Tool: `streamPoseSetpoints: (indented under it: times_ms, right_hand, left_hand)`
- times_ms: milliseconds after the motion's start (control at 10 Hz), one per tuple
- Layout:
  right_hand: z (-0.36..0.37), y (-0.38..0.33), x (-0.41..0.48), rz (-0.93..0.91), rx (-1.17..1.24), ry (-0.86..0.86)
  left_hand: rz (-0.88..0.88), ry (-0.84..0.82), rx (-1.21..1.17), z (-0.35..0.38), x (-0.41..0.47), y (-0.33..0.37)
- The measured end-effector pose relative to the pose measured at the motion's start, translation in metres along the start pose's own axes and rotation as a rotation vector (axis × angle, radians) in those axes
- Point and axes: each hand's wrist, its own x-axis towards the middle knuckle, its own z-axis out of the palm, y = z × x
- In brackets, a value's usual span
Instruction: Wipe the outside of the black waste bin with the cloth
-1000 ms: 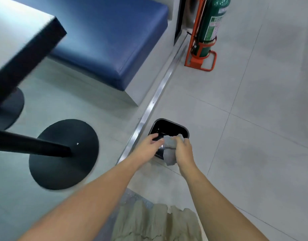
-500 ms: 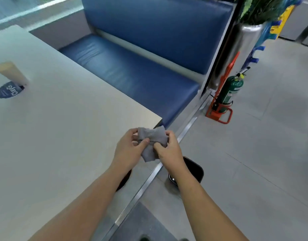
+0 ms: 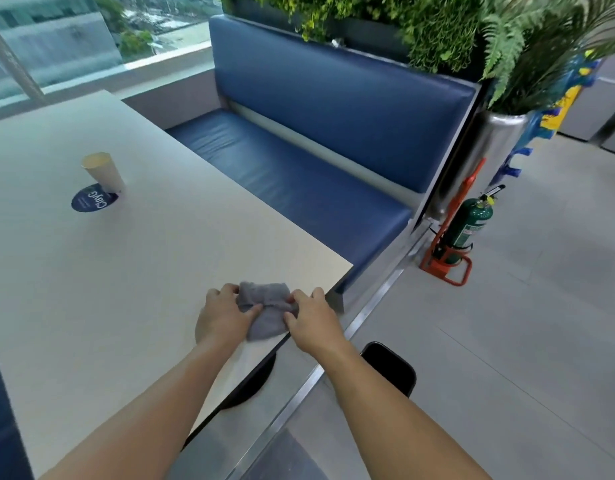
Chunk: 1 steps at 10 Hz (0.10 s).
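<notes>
A grey cloth [image 3: 264,308] lies bunched on the near right corner of the pale table [image 3: 108,271]. My left hand [image 3: 221,315] grips its left side and my right hand [image 3: 311,322] pinches its right side, fingers pressed into the fabric. The black waste bin [image 3: 391,367] stands on the floor below and to the right of my hands. My right forearm hides its near left part. Neither hand touches the bin.
A paper cup [image 3: 103,171] stands beside a round blue sticker [image 3: 93,201] on the table. A blue bench seat [image 3: 299,174] runs behind. A green fire extinguisher [image 3: 467,230] in an orange stand sits at the bench end. Grey floor tiles [image 3: 524,341] spread to the right.
The view has swung up from the bin on the floor to the tabletop. Both hands carried the cloth up from the bin's rim and set it on the table corner.
</notes>
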Motion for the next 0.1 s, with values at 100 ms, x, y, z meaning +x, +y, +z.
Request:
streamPoseSetpoints:
  times_ms: [100]
  right_hand:
    - [-0.0125, -0.0032, -0.0041, -0.004, -0.044, 0.009]
  left_hand:
    - [0.019, 0.012, -0.011, -0.0109, 0.0018, 0.0124]
